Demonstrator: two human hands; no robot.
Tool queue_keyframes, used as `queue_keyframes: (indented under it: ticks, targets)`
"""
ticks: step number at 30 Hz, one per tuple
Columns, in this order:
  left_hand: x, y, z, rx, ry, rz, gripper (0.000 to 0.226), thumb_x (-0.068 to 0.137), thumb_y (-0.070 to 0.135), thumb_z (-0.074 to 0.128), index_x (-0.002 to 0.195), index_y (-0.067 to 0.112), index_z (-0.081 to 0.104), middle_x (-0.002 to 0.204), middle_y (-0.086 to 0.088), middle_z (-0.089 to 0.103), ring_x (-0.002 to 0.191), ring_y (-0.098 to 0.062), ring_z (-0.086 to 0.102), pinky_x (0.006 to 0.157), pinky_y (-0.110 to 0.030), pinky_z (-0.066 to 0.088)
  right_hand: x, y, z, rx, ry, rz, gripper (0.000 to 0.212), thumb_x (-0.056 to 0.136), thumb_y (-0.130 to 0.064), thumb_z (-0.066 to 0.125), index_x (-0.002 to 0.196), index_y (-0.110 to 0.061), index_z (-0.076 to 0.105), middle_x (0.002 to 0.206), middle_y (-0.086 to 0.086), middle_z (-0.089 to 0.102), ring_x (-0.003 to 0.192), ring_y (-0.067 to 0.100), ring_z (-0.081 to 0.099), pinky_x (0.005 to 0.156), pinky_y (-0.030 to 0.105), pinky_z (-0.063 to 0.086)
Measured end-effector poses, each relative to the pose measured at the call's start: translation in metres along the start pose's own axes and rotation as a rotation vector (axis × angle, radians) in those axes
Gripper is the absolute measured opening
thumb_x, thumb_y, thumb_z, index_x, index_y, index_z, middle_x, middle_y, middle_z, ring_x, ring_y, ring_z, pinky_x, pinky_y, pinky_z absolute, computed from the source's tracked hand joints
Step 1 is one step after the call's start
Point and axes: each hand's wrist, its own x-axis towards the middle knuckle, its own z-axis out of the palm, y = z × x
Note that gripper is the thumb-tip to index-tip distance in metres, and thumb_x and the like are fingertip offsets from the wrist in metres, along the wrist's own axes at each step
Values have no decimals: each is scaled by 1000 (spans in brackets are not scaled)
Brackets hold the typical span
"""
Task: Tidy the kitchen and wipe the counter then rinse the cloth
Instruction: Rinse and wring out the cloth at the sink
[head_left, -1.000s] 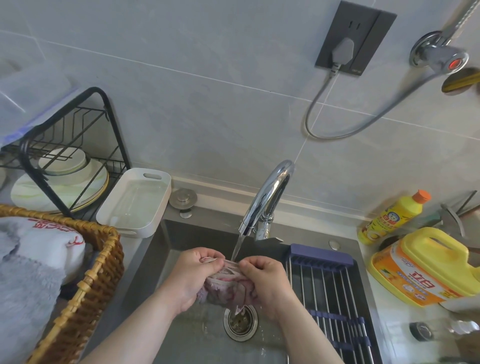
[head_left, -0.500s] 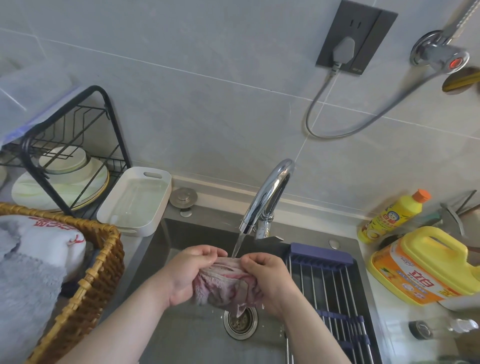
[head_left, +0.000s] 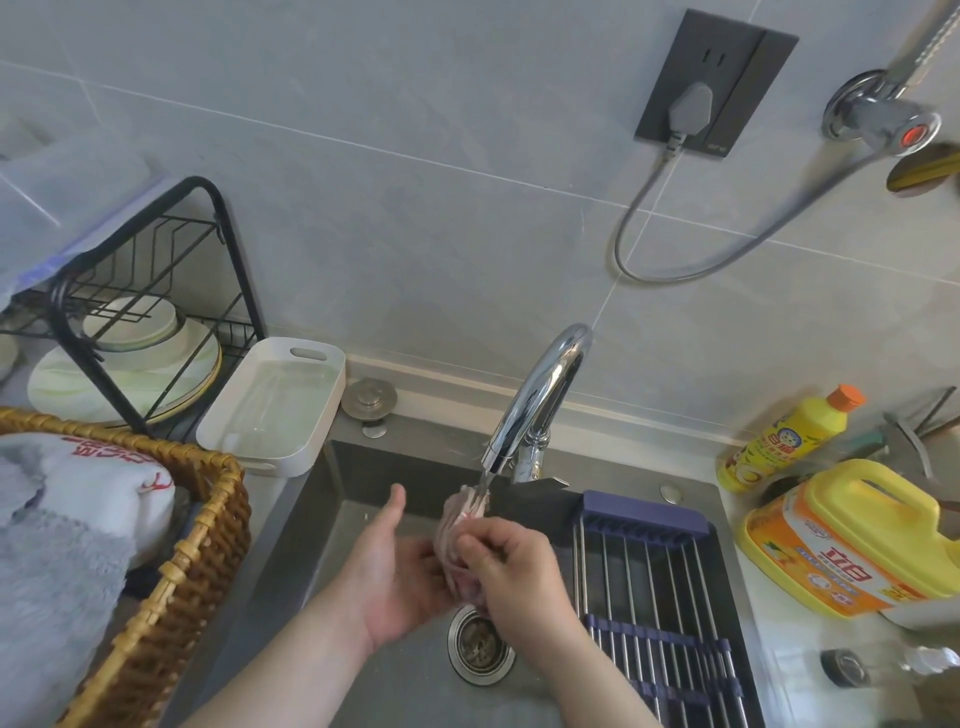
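Observation:
A wet pink and white cloth (head_left: 460, 525) is bunched up under the running chrome tap (head_left: 535, 395), over the steel sink (head_left: 311, 525). My right hand (head_left: 511, 577) grips the cloth from the right with curled fingers. My left hand (head_left: 400, 571) lies open, palm up and thumb raised, with its fingers under the cloth's lower part. The drain (head_left: 480, 644) sits directly below both hands.
A purple-framed roll-up rack (head_left: 654, 597) covers the sink's right side. Yellow detergent jug (head_left: 862, 545) and bottle (head_left: 784, 441) stand on the right counter. On the left are a white tray (head_left: 270, 405), a black dish rack (head_left: 130, 322) with plates, and a wicker basket (head_left: 171, 587) with towels.
Both hands were stretching and rubbing the cloth between them. Now the left hand has opened flat beneath it, and the right hand has gathered the cloth into a bunch under the stream.

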Motion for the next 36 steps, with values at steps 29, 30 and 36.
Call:
queue_keyframes:
  ticks: [29, 30, 36]
  targets:
    - [1, 11, 4, 187, 138, 138, 47, 100, 38, 43, 109, 2, 71, 112, -23, 70, 103, -38, 65, 93, -46, 47, 40, 13, -5, 862, -1, 473, 29, 96, 7, 41, 115, 12, 62, 114, 31, 66, 99, 39, 66, 99, 51, 50]
    - [0, 13, 6, 174, 167, 156, 49, 101, 39, 41, 105, 2, 72, 109, -24, 70, 99, -38, 67, 89, -45, 47, 40, 12, -6, 874, -41, 453, 32, 93, 10, 41, 118, 13, 61, 115, 31, 64, 99, 38, 65, 101, 52, 48]
    - [-1, 16, 11, 273, 208, 170, 52, 100, 43, 45, 107, -2, 69, 103, -26, 71, 89, -38, 71, 84, -44, 51, 40, 12, 2, 444, 61, 374, 12, 93, -4, 61, 97, 1, 72, 93, 22, 74, 81, 35, 71, 78, 45, 58]
